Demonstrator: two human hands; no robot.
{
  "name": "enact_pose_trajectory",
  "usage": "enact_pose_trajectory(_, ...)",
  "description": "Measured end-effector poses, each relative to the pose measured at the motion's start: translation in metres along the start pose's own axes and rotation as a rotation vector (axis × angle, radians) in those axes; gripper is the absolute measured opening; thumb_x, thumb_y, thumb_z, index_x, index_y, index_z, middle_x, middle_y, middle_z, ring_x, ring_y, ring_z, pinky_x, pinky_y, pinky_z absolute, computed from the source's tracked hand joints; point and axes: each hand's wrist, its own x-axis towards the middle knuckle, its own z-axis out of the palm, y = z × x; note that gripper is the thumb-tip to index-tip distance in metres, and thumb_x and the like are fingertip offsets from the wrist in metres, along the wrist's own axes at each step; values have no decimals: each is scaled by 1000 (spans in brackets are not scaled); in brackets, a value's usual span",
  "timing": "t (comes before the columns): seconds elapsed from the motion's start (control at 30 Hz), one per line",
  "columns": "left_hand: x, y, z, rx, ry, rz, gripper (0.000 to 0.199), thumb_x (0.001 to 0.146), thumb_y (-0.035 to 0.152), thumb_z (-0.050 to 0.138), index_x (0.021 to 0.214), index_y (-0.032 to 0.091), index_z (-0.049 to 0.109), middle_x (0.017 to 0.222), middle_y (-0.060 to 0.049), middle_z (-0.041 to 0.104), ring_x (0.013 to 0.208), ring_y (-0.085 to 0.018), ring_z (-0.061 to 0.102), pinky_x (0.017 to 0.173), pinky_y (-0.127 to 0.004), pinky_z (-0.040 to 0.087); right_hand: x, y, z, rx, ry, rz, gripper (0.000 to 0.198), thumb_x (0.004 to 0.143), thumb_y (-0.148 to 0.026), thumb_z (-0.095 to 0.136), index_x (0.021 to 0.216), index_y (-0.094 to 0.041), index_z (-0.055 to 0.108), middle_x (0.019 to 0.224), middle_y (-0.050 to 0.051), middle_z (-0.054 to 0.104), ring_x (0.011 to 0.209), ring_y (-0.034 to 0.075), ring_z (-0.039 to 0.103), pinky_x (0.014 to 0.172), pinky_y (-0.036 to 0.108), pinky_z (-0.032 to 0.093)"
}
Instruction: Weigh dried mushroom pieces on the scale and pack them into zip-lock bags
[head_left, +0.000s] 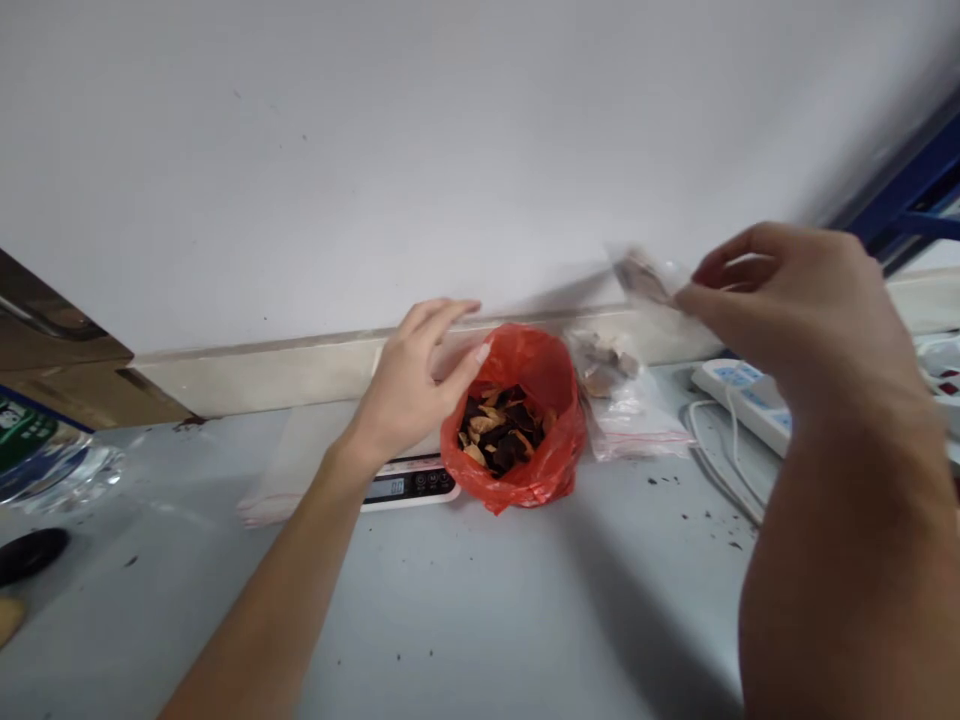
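Note:
Pinched in my right hand point(795, 310), a small clear plastic bag point(642, 277) with brownish pieces inside hangs in the air at the right; it is smeared by motion. My left hand point(405, 385) is over a kitchen scale point(431, 484), fingers apart and thumb by the left rim of a red plastic bag point(561, 470). That bag stands open and holds dark and tan dried slices point(504, 430). The scale's display reads 0.0, and my left hand and the red bag hide part of it. Right behind the red bag lies another clear zip bag point(613, 385) with pale pieces.
Flat clear zip bags point(281, 485) lie left of the scale. A white power strip point(742, 400) with a cable is at the right. A plastic bottle point(45, 460) and a black oval object point(31, 556) are at the left. Dark crumbs dot the grey counter point(450, 620). A wall rises behind.

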Motion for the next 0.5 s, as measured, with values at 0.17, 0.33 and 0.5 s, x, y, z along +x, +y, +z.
enact_pose_trajectory(0.17,1,-2,-28,-186,83,-80,50,92,44,65,139,29,59,152,-8,58,142,-29,53,108,-43,54,-29,-72,14,495,-304,-128,10,72,-20,68,73,-22,59,72,3,67,65,15,58,57,29,40)
enact_pose_trajectory(0.33,-3,-11,-51,-284,106,-80,26,88,47,70,85,21,68,84,-4,72,85,-20,71,76,-29,60,-26,-74,39,738,-658,-214,26,73,-39,77,87,-24,62,74,1,68,62,16,58,53,28,43)
enact_pose_trajectory(0.5,-5,-23,-57,-217,314,-222,22,87,39,70,78,23,58,77,0,62,69,-14,64,55,-22,50,-20,-62,56,540,-755,-225,37,74,-57,78,75,-21,70,66,3,65,58,16,54,50,30,40)
